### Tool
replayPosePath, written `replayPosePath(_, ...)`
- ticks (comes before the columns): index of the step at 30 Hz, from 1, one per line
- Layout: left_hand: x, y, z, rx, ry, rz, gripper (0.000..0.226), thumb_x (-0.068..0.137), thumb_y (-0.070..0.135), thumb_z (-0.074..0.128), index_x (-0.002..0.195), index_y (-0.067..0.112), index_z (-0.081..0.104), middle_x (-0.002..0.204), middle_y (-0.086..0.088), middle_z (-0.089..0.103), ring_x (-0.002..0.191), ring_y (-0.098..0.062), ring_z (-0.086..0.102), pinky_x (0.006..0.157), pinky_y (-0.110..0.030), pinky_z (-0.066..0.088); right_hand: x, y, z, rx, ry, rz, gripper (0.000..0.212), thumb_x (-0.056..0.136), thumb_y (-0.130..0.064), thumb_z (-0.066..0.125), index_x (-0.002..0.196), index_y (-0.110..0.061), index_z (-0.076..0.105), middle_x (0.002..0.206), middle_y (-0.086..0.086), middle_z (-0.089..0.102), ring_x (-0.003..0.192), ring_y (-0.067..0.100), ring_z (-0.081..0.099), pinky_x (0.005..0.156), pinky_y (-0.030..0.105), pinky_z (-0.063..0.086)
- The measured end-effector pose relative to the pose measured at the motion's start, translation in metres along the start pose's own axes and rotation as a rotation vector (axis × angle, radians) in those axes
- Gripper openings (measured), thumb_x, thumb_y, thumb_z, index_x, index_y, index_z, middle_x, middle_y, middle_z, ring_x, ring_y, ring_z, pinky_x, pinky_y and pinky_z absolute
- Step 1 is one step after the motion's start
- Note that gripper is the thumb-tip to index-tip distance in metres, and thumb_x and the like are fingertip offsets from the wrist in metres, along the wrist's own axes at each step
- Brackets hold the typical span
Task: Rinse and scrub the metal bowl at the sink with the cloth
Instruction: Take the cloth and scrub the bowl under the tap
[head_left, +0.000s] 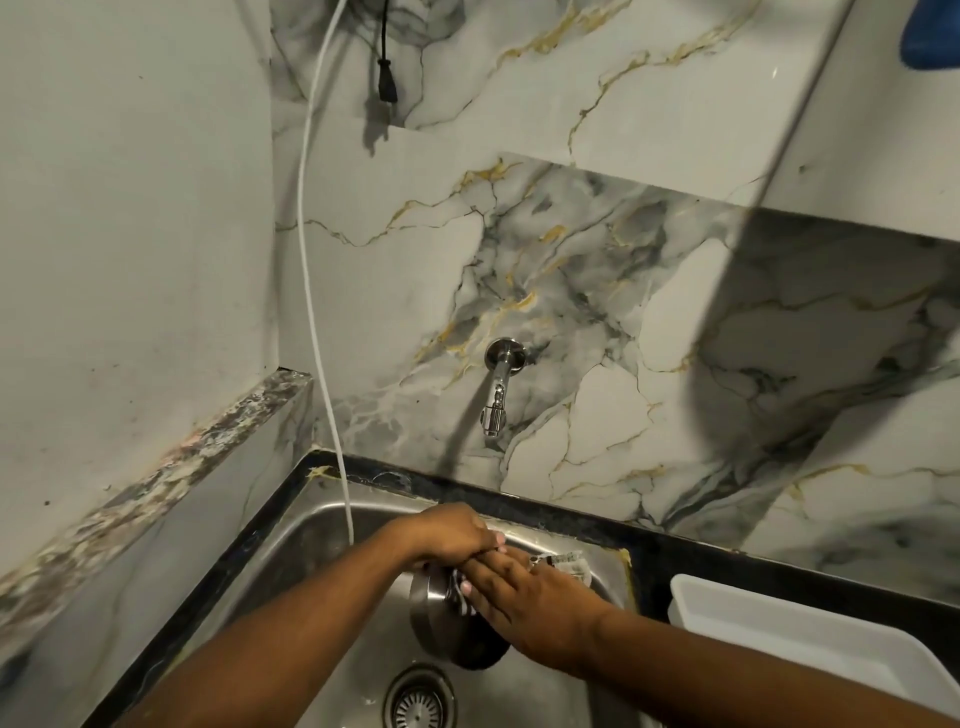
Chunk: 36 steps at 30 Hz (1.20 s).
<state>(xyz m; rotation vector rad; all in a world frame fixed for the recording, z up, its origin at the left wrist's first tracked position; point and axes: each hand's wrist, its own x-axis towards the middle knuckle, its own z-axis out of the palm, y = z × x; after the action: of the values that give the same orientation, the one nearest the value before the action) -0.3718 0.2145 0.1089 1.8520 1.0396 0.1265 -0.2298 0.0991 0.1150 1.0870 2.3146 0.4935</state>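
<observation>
Both forearms reach in from the bottom of the frame and meet over the sink (322, 525) at lower centre. The left hand (452, 530) sits curled on the upper rim of the metal bowl (434, 613), fingers (488, 540) wrapped over it. The right hand (530, 597) lies flat, fingers (480, 569) pressing the cloth (460, 597) onto the bowl; can't tell how tight. The bowl's tipped on edge just above the drain (420, 699). The tap (496, 400) hangs above, a white tray (779, 629) on the dark surface (675, 551) at right, a white cable (317, 312) dropping left.
</observation>
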Motion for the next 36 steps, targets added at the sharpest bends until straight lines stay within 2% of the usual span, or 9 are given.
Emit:
replayPosePath(7, 0.004, 0.007, -0.003, 0.089, 0.252, 0.090, 0.042, 0.092, 0.051, 0.052, 0.077, 0.019, 0.075, 0.073, 0.000, 0.074, 0.072, -0.016, 0.069, 0.075, -0.033, 0.052, 0.010, -0.013, -0.015, 0.216, -0.292, 0.258, 0.059, 0.103, -0.012, 0.030, 0.152, 0.005, 0.001, 0.160, 0.031, -0.002, 0.149, 0.044, 0.002, 0.121, 0.050, 0.010)
replayPosePath(9, 0.007, 0.009, 0.007, 0.115, 0.325, 0.137, 0.040, 0.093, 0.050, 0.052, 0.074, 0.020, 0.072, 0.075, 0.001, 0.074, 0.074, -0.017, 0.068, 0.073, -0.033, 0.052, 0.014, -0.014, -0.029, 0.354, -0.435, 0.248, 0.060, 0.100, -0.011, 0.044, 0.151, 0.006, 0.016, 0.156, 0.032, 0.022, 0.145, 0.043, 0.023, 0.116, 0.045, 0.027)
replayPosePath(12, 0.012, 0.012, 0.027, 0.157, 0.398, 0.248, 0.034, 0.093, 0.048, 0.054, 0.090, 0.022, 0.076, 0.085, 0.008, 0.076, 0.076, -0.006, 0.064, 0.070, -0.027, 0.047, 0.014, -0.004, -0.043, 0.498, -0.626, 0.168, 0.047, 0.088, -0.009, 0.063, 0.133, 0.000, 0.053, 0.107, 0.017, 0.063, 0.101, 0.033, 0.063, 0.075, 0.032, 0.050)
replayPosePath(15, 0.016, 0.007, 0.041, 0.084, 0.425, 0.298, 0.028, 0.092, 0.044, 0.059, 0.078, 0.025, 0.074, 0.066, 0.017, 0.065, 0.065, 0.003, 0.057, 0.067, -0.024, 0.043, 0.008, 0.007, -0.043, 0.820, -0.480, 0.168, 0.035, 0.087, -0.004, 0.057, 0.121, 0.002, 0.059, 0.114, 0.021, 0.064, 0.102, 0.036, 0.062, 0.078, 0.038, 0.049)
replayPosePath(21, 0.019, -0.006, 0.045, -0.386, 0.610, 0.254, 0.018, 0.095, 0.027, 0.059, 0.103, 0.018, 0.074, 0.092, 0.011, 0.071, 0.091, -0.010, 0.066, 0.067, -0.001, 0.042, -0.010, 0.030, -0.027, 1.540, -0.145, 0.423, 0.044, 0.084, 0.003, 0.056, 0.126, -0.007, 0.063, 0.124, 0.022, 0.065, 0.104, 0.030, 0.066, 0.095, 0.043, 0.053)
replayPosePath(26, 0.017, -0.008, 0.037, -0.960, 0.613, 0.128, 0.029, 0.101, 0.028, 0.048, 0.118, 0.015, 0.067, 0.114, -0.011, 0.072, 0.106, -0.027, 0.066, 0.088, -0.039, 0.056, -0.015, 0.029, -0.019, 2.214, 0.379, 0.729, 0.050, 0.087, 0.013, 0.048, 0.128, -0.013, 0.061, 0.112, 0.017, 0.072, 0.096, 0.030, 0.074, 0.075, 0.034, 0.061)
replayPosePath(31, 0.016, -0.011, 0.046, -1.219, 0.564, 0.080, 0.033, 0.100, 0.022, 0.051, 0.128, 0.008, 0.060, 0.120, -0.019, 0.069, 0.111, -0.038, 0.065, 0.089, -0.045, 0.054, 0.007, 0.009, -0.025, 1.995, 0.646, 1.080, 0.057, 0.091, 0.005, 0.048, 0.135, -0.030, 0.053, 0.108, -0.001, 0.069, 0.084, 0.013, 0.068, 0.072, 0.026, 0.058)
replayPosePath(34, 0.013, -0.005, 0.052, -1.242, 0.506, 0.110, 0.030, 0.100, 0.017, 0.050, 0.125, 0.007, 0.063, 0.115, -0.019, 0.073, 0.102, -0.031, 0.071, 0.076, -0.033, 0.060, 0.027, -0.001, -0.029, 1.771, 0.530, 1.049, 0.057, 0.094, 0.000, 0.046, 0.148, -0.020, 0.038, 0.146, 0.005, 0.049, 0.120, 0.017, 0.052, 0.097, 0.022, 0.041)
replayPosePath(36, 0.010, -0.001, 0.051, -1.208, 0.447, 0.142, 0.029, 0.101, 0.013, 0.047, 0.122, 0.008, 0.065, 0.106, -0.012, 0.077, 0.096, -0.022, 0.074, 0.070, -0.023, 0.060, 0.038, -0.002, -0.030, 1.601, 0.432, 0.912, 0.065, 0.095, -0.002, 0.044, 0.154, -0.013, 0.021, 0.164, 0.007, 0.017, 0.149, 0.022, 0.020, 0.120, 0.026, 0.018)
